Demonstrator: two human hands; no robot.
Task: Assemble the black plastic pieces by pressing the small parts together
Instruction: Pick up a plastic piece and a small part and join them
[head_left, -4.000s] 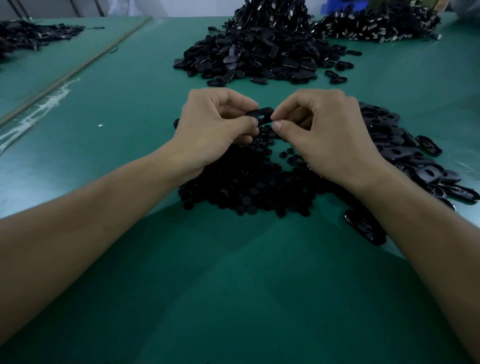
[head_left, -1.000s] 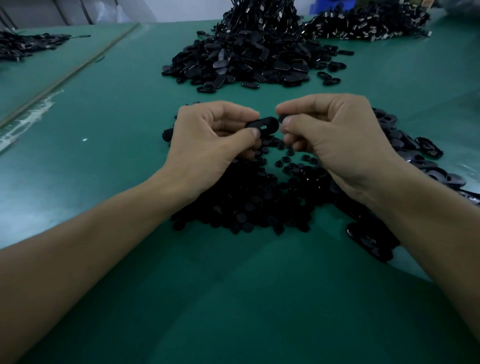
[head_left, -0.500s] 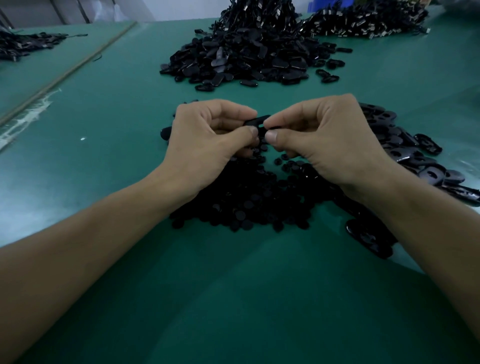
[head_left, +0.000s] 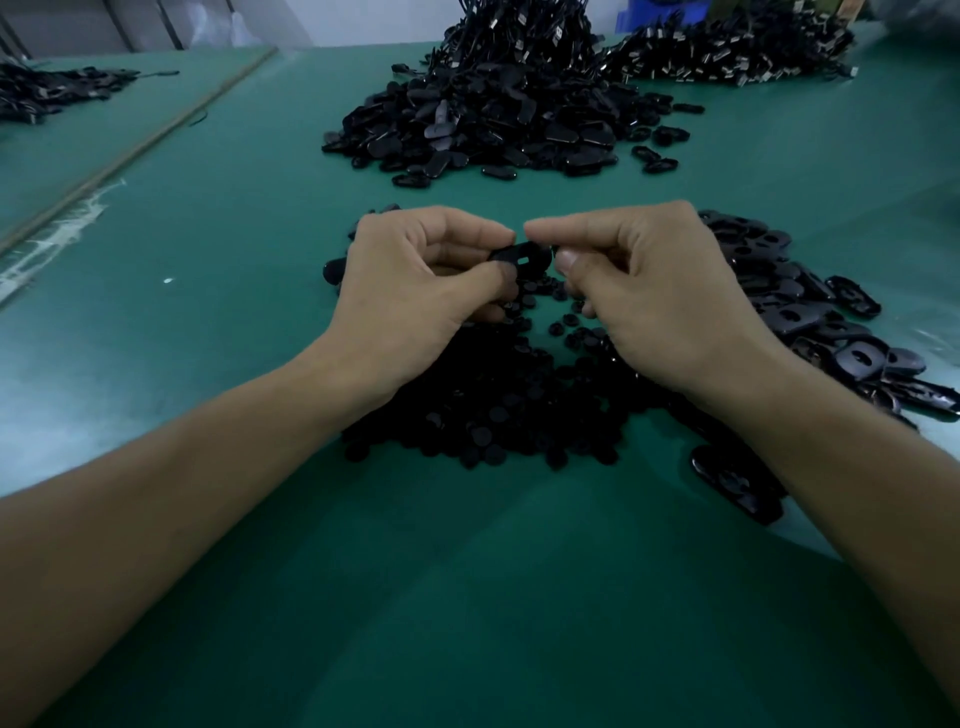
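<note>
Dim, bluish light; wide-angle bending at edges; black parts lose detail

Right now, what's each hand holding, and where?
The left hand pinches a black slotted piece by its left end, thumb and forefinger. The right hand is curled at the piece's right end; whether it pinches a small part cannot be told.

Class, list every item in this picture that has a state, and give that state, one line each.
Left hand, pinching the slotted black plastic piece.
Slotted black plastic piece, held up between both hands.
Right hand, fingers curled beside the piece; grip unclear.
Small round black plastic discs, heaped loose under the hands.
Flat oval black plastic plates, piled loose at the right.
</note>
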